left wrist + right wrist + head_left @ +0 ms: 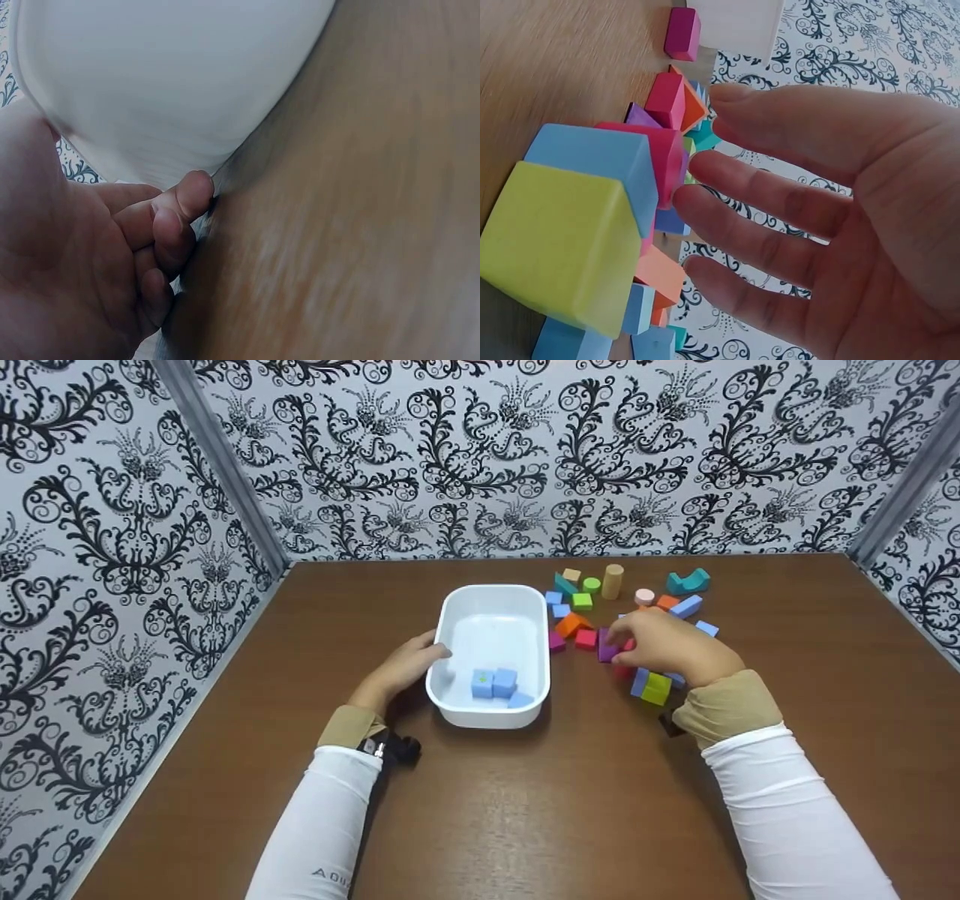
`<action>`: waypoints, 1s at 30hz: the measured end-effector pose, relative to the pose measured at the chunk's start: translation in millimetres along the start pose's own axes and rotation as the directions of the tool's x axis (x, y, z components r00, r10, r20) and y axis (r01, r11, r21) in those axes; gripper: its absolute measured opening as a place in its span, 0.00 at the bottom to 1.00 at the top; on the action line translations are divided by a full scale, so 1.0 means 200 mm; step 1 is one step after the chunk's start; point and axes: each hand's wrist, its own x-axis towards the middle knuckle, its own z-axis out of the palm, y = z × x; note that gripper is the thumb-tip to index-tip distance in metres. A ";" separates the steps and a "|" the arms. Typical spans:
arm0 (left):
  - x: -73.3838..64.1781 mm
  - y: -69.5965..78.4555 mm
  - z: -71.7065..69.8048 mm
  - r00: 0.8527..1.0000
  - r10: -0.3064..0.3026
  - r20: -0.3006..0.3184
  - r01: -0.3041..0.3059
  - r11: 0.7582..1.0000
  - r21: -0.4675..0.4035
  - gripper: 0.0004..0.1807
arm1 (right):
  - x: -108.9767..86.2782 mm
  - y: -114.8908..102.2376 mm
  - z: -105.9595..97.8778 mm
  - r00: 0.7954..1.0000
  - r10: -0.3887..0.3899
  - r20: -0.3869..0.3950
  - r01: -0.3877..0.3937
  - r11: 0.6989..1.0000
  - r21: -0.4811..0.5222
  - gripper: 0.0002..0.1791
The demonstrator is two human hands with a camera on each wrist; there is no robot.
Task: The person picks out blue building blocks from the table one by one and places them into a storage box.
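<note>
A white plastic tub stands on the table with three light blue blocks in its near end. My left hand holds the tub's left side, thumb over the rim; in the left wrist view the fingers lie along the outer wall. Over the pile of coloured blocks is my right hand, its fingertips near a purple block. Nothing sits between thumb and fingers in the right wrist view. Close to that wrist lie a yellow-green cube and a blue block.
Several wooden blocks spread right of the tub: an orange triangular block, a red block, a magenta block. Farther back are a tan cylinder and a teal arch-shaped block. Patterned walls border the table.
</note>
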 end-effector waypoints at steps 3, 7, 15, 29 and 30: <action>0.00 0.00 0.00 1.000 -0.004 0.000 0.004 1.000 0.000 0.41 | -0.01 0.01 0.00 1.000 0.017 0.005 -0.017 1.000 0.000 0.12; 0.00 0.00 0.00 1.000 -0.007 0.000 0.007 1.000 0.002 0.41 | -0.01 0.03 -0.01 0.999 0.040 0.010 -0.040 0.999 -0.013 0.12; 0.00 0.00 0.01 1.000 -0.002 -0.012 0.002 1.000 0.009 0.42 | -0.02 0.05 -0.04 0.995 0.096 0.026 -0.096 0.995 0.011 0.17; 0.00 0.00 0.00 1.000 0.007 0.006 -0.007 1.000 -0.015 0.41 | -0.01 0.08 -0.03 0.988 0.100 0.115 -0.096 0.995 -0.040 0.21; 0.00 0.00 0.00 1.000 0.008 0.005 -0.008 1.000 -0.014 0.41 | -0.02 0.08 -0.03 0.986 0.108 0.124 -0.104 0.994 -0.035 0.23</action>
